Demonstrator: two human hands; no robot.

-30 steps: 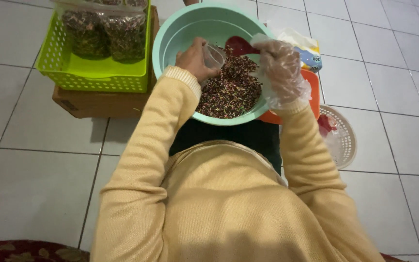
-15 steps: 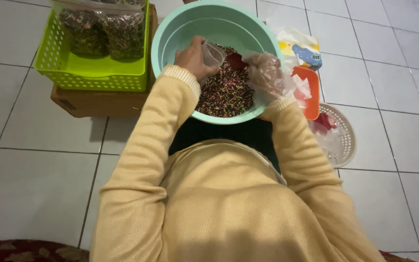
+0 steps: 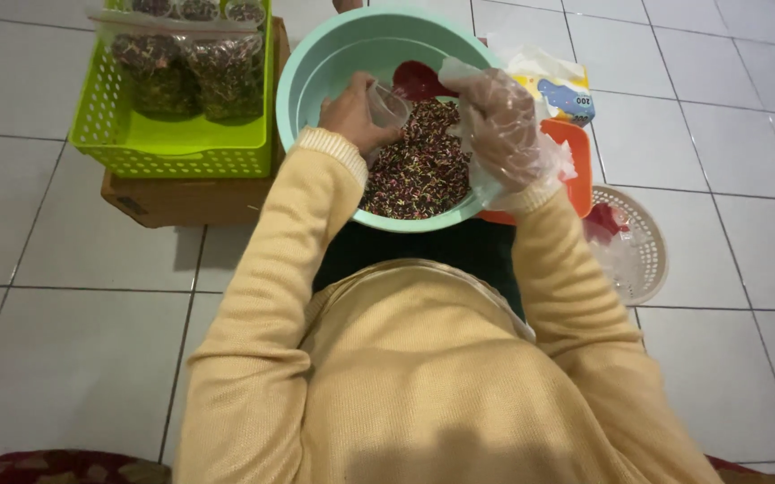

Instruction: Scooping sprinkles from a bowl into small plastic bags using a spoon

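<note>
Left hand point(image 3: 351, 115) grips small clear bag point(image 3: 388, 105) over the basin point(image 3: 316, 63).

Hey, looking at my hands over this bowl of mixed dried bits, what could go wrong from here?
1. The small clear cup in your left hand looks tilted over the teal bowl; tipped further, it may spill outside.
2. The loose plastic glove on your right hand bunches at the wrist and could slip or drag the dried mix over the rim.
3. The bowl seems to sit partly on an orange tray, so it might rock.
</note>
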